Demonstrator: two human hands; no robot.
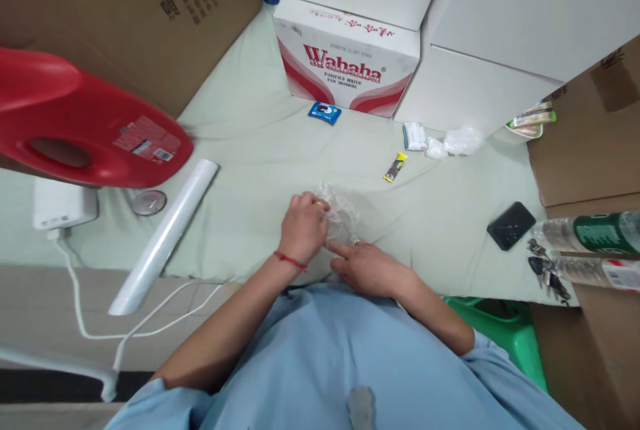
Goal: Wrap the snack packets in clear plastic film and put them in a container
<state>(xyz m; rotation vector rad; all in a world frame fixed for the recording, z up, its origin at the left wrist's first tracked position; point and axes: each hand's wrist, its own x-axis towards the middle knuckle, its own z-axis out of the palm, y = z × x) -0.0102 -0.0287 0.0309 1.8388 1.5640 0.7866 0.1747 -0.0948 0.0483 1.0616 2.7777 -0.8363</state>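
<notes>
A crumpled clear plastic bag (345, 213) lies on the pale green cloth in front of me. My left hand (303, 227), with a ring and a red string bracelet, is closed on the bag's left side, fingers curled over it. At the near edge of the bag is my right hand (367, 270), its index finger reaching toward the left fingertips and its other fingers curled in on the plastic. Both hands nearly touch. What lies beneath the fingers is hidden.
A white roll (165, 237) and a red jug (90, 123) are at left, near a white charger (65, 203). Ahead stand a Wahaba-style water carton (345, 63), a blue packet (325, 113) and a yellow wrapper (395, 167). A phone (511, 225), keys (547, 277) and bottles (590, 233) lie right.
</notes>
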